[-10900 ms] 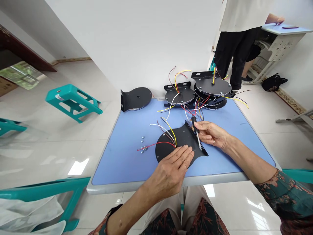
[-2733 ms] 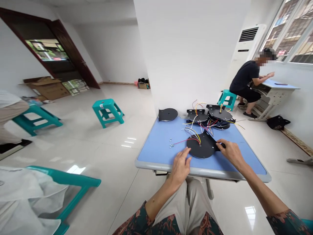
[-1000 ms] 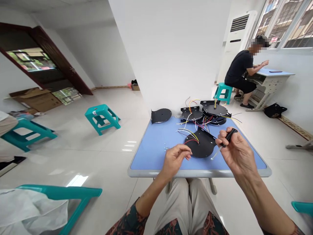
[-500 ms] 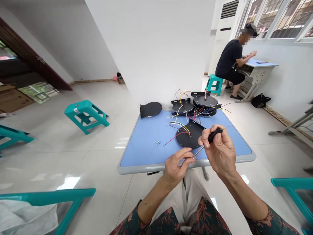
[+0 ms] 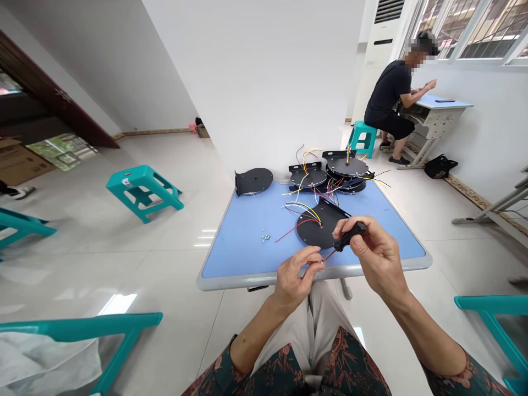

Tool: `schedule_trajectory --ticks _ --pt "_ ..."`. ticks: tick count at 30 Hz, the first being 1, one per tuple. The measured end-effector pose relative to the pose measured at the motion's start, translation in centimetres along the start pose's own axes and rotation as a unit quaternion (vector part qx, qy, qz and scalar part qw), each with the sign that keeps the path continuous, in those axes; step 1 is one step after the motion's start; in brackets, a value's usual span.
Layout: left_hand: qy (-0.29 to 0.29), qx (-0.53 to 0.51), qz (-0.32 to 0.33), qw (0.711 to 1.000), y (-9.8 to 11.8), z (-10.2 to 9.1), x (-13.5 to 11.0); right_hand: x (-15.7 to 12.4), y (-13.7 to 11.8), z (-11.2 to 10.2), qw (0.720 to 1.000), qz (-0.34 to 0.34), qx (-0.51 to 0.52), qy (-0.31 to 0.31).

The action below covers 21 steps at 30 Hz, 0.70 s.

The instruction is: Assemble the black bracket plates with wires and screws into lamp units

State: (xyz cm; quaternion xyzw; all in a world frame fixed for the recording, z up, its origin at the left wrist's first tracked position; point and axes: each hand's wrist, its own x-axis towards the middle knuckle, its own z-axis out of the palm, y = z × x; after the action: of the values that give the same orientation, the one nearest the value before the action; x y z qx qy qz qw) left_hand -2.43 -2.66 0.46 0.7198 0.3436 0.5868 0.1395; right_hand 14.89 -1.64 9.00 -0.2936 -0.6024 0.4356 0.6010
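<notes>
My right hand is closed round a black-handled screwdriver, held above the near edge of the blue table. Its shaft points left to my left hand, whose thumb and fingers pinch at the tip on something too small to name. Just beyond both hands a black round plate with a bracket lies flat, with red, yellow and white wires coming from its middle. A few small screws lie to the plate's left.
More black plates with coloured wires are stacked at the table's far side, one plain plate at far left. A white pillar rises behind. Teal stools stand left. Another person sits at a desk, far right.
My left hand went from flat on the table to a raised pinch, my right lifted the screwdriver, and the two have met at its tip. Over the last half second they barely move.
</notes>
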Motion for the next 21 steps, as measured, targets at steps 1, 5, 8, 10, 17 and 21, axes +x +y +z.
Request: schedule_trajectory --ticks 1,5,8,10,17,21 --pt "-0.002 0.002 0.003 1.0 -0.1 0.0 0.0 0.1 -0.3 -0.4 0.999 0.003 -0.036 -0.004" --pt "-0.031 0.002 0.033 0.999 -0.3 0.0 -0.1 0.9 -1.4 -1.4 0.991 0.012 -0.105 -0.081" --pt "-0.037 -0.011 0.004 0.999 -0.5 0.2 -0.3 1.3 -1.5 -1.6 0.987 -0.006 -0.109 -0.116" --pt "-0.023 -0.023 -0.04 0.999 -0.6 0.5 -0.2 1.4 -1.3 -1.7 0.988 -0.018 -0.109 -0.108" --pt "-0.106 -0.041 -0.101 0.988 -1.5 1.8 4.3 3.4 -0.4 -2.9 0.984 -0.028 -0.171 -0.046" --pt "-0.225 -0.023 -0.114 0.967 -3.2 2.2 6.6 4.1 1.4 -3.7 0.976 -0.003 -0.219 -0.006"
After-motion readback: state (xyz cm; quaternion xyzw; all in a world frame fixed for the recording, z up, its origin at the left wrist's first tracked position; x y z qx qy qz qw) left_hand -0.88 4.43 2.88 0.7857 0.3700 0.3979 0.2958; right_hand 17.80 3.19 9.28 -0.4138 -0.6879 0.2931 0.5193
